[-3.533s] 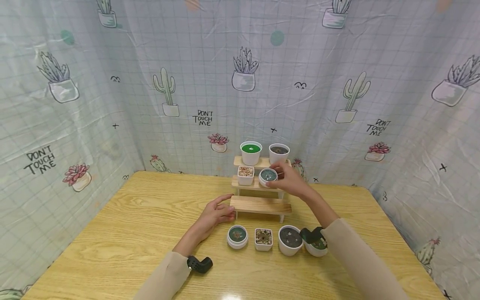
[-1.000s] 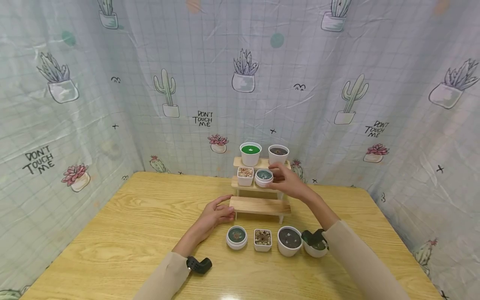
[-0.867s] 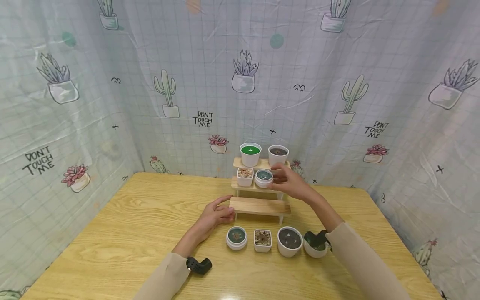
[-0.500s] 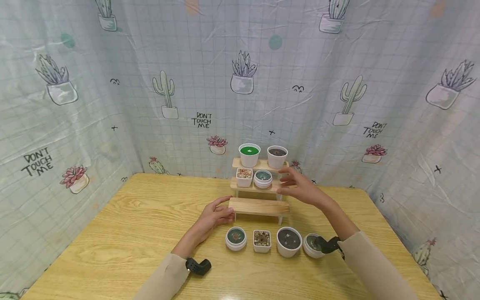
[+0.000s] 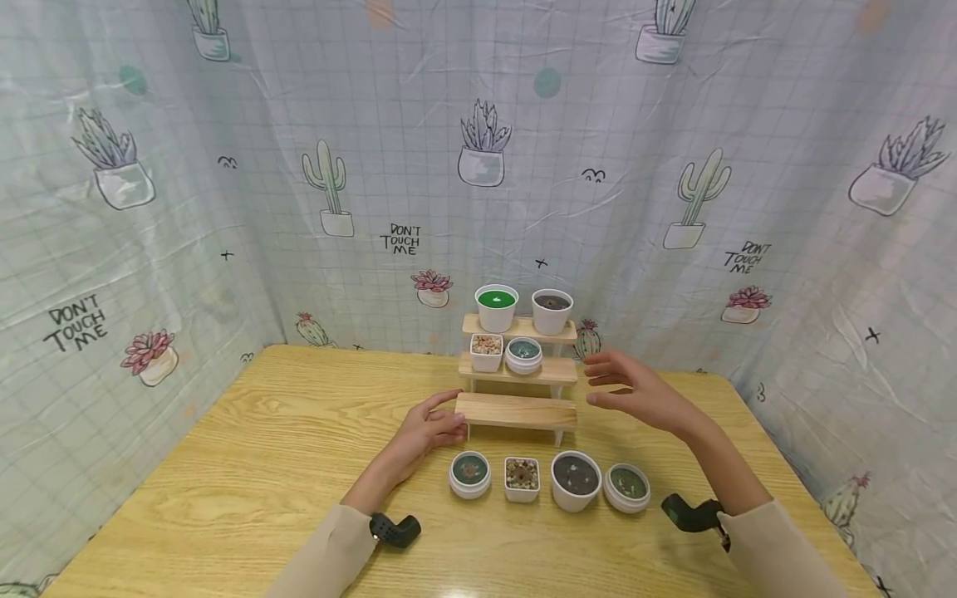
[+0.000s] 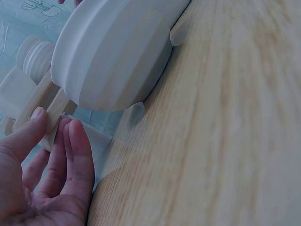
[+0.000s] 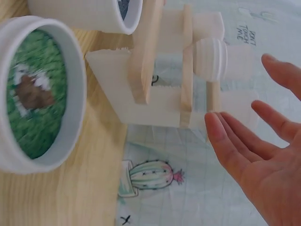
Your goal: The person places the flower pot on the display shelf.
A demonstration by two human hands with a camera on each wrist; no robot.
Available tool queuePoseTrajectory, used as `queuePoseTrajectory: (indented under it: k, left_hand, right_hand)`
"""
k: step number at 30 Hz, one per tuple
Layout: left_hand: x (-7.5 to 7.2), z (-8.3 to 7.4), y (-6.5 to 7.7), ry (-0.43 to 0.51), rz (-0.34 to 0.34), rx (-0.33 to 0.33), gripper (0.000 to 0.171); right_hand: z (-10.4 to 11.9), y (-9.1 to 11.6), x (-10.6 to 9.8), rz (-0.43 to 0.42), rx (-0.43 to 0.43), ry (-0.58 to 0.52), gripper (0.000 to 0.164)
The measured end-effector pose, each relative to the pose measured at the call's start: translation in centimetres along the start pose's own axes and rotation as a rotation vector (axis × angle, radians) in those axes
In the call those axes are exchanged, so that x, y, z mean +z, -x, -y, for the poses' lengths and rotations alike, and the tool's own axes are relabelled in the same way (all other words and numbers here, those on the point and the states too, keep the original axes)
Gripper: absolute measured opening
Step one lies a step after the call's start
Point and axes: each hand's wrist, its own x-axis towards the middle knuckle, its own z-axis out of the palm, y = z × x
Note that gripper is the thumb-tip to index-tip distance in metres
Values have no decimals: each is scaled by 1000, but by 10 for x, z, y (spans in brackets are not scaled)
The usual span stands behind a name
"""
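A three-tier wooden plant stand (image 5: 516, 409) with white legs stands at the table's middle. My left hand (image 5: 422, 433) holds the left end of its lowest shelf, the thumb on the wood and the fingers by the side leg, as the left wrist view shows. My right hand (image 5: 643, 394) is in the air right of the stand, fingers extended and holding nothing. On the middle shelf, a square white pot of pebbles (image 5: 486, 353) sits left of a round white pot with teal filling (image 5: 524, 355). The top shelf bears a green-filled white pot (image 5: 497, 308) and a grey-filled one (image 5: 552, 311).
In front of the stand, a row of white pots runs along the table: a round teal-filled one (image 5: 470, 474), a square pebble-filled one (image 5: 521, 479), a tall grey-filled one (image 5: 576, 481) and a low green-filled one (image 5: 627, 487). A cactus-print curtain (image 5: 419, 166) hangs behind.
My right hand let go of the round teal-filled pot on the middle shelf, after shifting it slightly left, and drew back to the right. My left hand stayed on the stand.
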Motion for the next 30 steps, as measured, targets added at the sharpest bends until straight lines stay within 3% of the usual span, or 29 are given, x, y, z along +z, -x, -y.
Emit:
queuePoseTrajectory:
  k: [13, 22, 30]
  left_hand:
    - [1, 0, 1, 9, -2, -6, 67]
    - [1, -1, 0, 7, -9, -12, 65]
    - [2, -2, 1, 11, -9, -13, 64]
  right_hand:
    - [-25, 37, -4, 71, -21, -45, 49]
    - [-47, 52, -6, 215, -32, -145, 51]
    - [-58, 54, -1, 308, 11, -201, 56]
